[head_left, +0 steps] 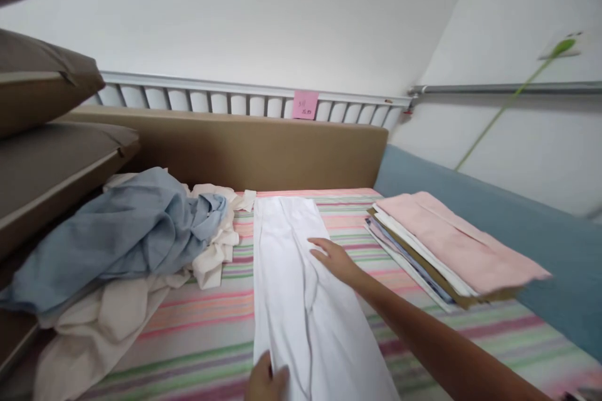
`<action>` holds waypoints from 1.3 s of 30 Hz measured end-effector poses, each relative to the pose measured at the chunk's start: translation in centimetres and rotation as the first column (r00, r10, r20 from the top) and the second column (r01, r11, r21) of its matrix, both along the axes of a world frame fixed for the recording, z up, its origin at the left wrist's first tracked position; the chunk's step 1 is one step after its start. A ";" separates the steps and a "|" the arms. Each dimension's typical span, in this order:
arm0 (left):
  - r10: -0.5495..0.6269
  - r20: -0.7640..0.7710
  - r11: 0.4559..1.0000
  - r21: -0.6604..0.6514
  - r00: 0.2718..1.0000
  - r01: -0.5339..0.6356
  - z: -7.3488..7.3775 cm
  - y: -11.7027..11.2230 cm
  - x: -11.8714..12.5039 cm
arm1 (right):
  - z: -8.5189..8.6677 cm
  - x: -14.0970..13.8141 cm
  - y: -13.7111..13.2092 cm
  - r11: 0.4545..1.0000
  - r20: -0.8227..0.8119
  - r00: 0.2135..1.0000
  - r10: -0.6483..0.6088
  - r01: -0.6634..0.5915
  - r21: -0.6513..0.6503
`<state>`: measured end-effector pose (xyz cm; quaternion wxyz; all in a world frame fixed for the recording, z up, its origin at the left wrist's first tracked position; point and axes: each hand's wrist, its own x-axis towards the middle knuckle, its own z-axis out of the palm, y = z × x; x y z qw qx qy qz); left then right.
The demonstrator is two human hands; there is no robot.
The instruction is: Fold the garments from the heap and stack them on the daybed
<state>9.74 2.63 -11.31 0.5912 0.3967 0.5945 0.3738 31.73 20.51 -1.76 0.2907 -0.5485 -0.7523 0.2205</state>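
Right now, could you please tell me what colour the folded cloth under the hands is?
The folded cloth is plain white, clearest in the head view.

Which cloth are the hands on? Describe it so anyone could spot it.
On the bed with the striped sheet, a long white cloth lies flat down the middle, the right hand resting on it and the left hand at its near end. Unlike the crumpled blue heap on one side and the folded pink-topped stack on the other, it alone is spread smooth.
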 end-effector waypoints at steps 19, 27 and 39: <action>0.408 -0.440 0.879 0.424 0.800 -0.215 2.1 -13.8 0.8 | -11.6 7.3 -29.0 0.731 -0.398 0.861 -0.317 -0.046 -0.681; 0.294 -0.449 0.929 0.341 0.844 -0.143 1.5 -12.4 0.6 | -8.5 10.1 -25.8 0.813 -0.108 0.941 -0.321 0.215 -0.541; 0.267 -0.464 0.949 0.281 0.844 -0.145 3.0 -10.3 0.7 | -0.3 0.6 -11.2 0.647 -0.492 0.680 -0.543 -0.033 -0.762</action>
